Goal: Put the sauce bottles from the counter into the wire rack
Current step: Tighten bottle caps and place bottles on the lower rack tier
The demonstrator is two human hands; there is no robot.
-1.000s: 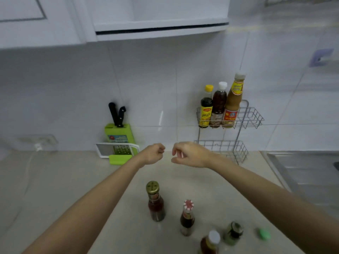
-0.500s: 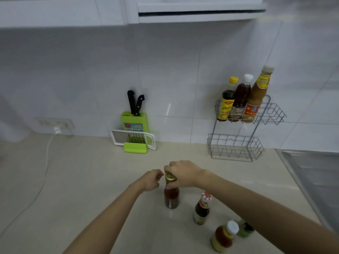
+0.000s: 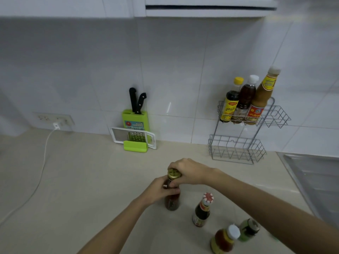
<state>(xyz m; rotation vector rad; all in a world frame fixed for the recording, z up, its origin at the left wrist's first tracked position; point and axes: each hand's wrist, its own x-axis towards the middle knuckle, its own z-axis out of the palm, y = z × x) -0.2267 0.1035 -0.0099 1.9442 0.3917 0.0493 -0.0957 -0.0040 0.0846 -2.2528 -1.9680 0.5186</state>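
The beige counter (image 3: pixel 82 180) spreads out below me, running back to the white tiled wall (image 3: pixel 91 70). At the right edge is a steel sink (image 3: pixel 315 178). Against the wall on the right stands the wire rack (image 3: pixel 238 151): its lower basket is bare, and its upper basket holds three sauce bottles side by side, a yellow-capped dark one (image 3: pixel 231 101), a white-capped dark one (image 3: pixel 244 99) and a tall orange one (image 3: pixel 262 99).

Left of the rack, a green knife block (image 3: pixel 135 120) with two black handles leans at the wall, a white-framed grater (image 3: pixel 134 137) in front of it. Farther left a white charger (image 3: pixel 56 126) sits in a wall socket, its cable trailing over the counter.

My right hand (image 3: pixel 190 173) is curled around the gold cap of the brown bottle (image 3: pixel 172 202), which stands upright on the counter. My left hand (image 3: pixel 159 189) grips its neck just below, fingers closed on the glass.

Near it on my right stand a dark bottle with a red-and-white cap (image 3: pixel 202 209), an orange bottle with a white cap (image 3: pixel 224 241) and a small green jar (image 3: pixel 247 230).
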